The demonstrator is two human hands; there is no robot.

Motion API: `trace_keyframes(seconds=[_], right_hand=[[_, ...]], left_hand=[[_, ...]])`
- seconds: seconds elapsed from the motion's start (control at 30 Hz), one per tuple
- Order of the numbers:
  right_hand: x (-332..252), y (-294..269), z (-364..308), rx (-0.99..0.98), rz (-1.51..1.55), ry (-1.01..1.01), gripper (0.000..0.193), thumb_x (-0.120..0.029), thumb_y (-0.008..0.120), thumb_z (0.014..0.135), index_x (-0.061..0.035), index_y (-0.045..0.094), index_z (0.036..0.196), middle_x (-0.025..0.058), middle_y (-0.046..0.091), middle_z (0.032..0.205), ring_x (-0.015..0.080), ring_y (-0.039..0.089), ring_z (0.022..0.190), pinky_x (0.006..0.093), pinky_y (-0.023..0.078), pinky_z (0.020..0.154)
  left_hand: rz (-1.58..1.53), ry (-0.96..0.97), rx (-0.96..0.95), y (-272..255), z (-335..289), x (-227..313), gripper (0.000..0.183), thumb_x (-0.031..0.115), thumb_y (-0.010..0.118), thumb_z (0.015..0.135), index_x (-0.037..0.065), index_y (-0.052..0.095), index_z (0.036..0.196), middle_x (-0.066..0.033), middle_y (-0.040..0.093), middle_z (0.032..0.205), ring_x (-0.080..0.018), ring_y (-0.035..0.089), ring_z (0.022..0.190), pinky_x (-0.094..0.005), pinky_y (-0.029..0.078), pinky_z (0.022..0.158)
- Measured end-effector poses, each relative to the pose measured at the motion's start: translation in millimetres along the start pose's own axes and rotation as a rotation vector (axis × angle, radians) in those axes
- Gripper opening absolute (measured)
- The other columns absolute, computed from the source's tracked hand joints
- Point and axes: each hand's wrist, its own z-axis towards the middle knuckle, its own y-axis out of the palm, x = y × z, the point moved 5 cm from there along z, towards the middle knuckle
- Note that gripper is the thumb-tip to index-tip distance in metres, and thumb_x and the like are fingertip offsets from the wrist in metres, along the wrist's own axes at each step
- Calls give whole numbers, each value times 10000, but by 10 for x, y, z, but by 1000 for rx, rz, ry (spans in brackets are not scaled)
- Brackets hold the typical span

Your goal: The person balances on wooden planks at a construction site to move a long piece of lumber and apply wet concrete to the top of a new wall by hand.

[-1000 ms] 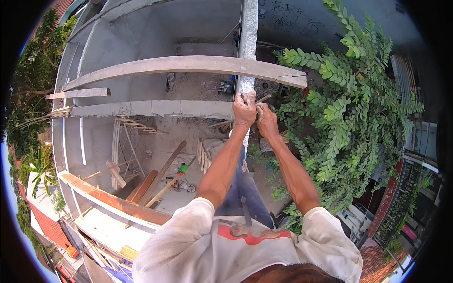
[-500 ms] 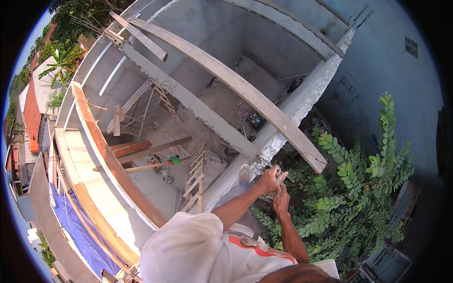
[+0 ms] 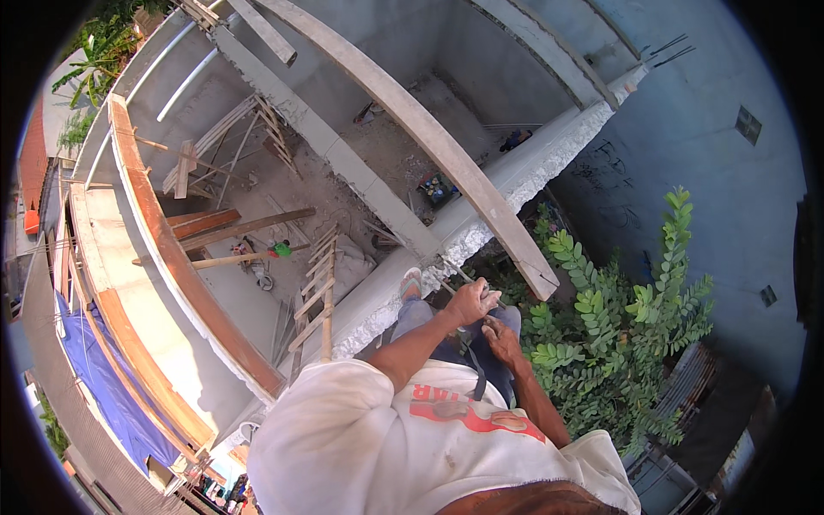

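Observation:
My left hand (image 3: 472, 302) is closed in front of my body, just past the rough edge of the broken concrete wall top (image 3: 468, 245). A thin metal rod (image 3: 457, 271) sticks out of this fist toward the concrete. Close beside it and a little nearer to me, my right hand (image 3: 503, 337) is curled, its fingers partly hidden. What it grips cannot be made out. A dark strap (image 3: 477, 373) hangs below the hands, against my shirt. My sandalled foot (image 3: 412, 281) rests on the wall top to the left.
A long wooden plank (image 3: 446, 167) lies across the walls, its end jutting out past the edge. Leafy branches (image 3: 592, 343) rise on the right below the wall. Down inside the rooms are a wooden ladder (image 3: 324, 292), loose timber (image 3: 249, 227) and a concrete cross beam (image 3: 343, 163).
The view has shifted, so the walls and plank sit further left. My hands have moved slightly left and nearer each other's level; the rod now shows toward the concrete.

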Motion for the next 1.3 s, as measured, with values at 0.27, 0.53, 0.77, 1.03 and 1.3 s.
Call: trace_keyframes(seconds=[0.27, 0.53, 0.77, 1.03, 1.3], right_hand=[[178, -918, 128, -42, 786, 410, 592, -393, 475, 1045, 57, 402, 1423, 272, 568, 1316, 370, 644, 1121, 487, 547, 938], [-144, -799, 889, -743, 499, 537, 652, -411, 529, 1022, 66, 371, 1437, 311, 527, 1327, 404, 647, 1107, 502, 571, 900], [-44, -396, 1009, -1007, 43, 252, 436, -364, 684, 927, -50, 647, 1229, 88, 699, 947, 177, 664, 795, 298, 529, 605], [-27, -261, 1106, -1322, -51, -37, 526, -394, 635, 954, -26, 584, 1326, 91, 711, 1037, 153, 646, 744, 300, 530, 678], [158, -966, 2938, -956, -100, -252, 559, -385, 663, 922, -5, 577, 1322, 149, 720, 1040, 204, 691, 940, 348, 544, 826]], left_hand=[[-43, -59, 77, 99, 28, 18, 388, 318, 686, 922, 14, 465, 827, -151, 531, 633, -348, 545, 568, -445, 433, 561], [23, -119, 214, 144, -185, -111, 360, 320, 671, 924, 29, 467, 865, -146, 529, 638, -336, 560, 564, -440, 437, 549], [-204, -353, 238, 70, -485, 89, 339, 330, 638, 955, 42, 470, 894, -118, 535, 694, -250, 551, 561, -426, 416, 529], [124, -583, 59, -66, -548, 178, 343, 334, 602, 970, 8, 502, 933, -180, 569, 774, -330, 583, 693, -446, 462, 651], [618, -1009, -190, 52, -407, 67, 377, 286, 564, 952, -58, 569, 1106, -261, 678, 974, -425, 683, 918, -485, 538, 780]])
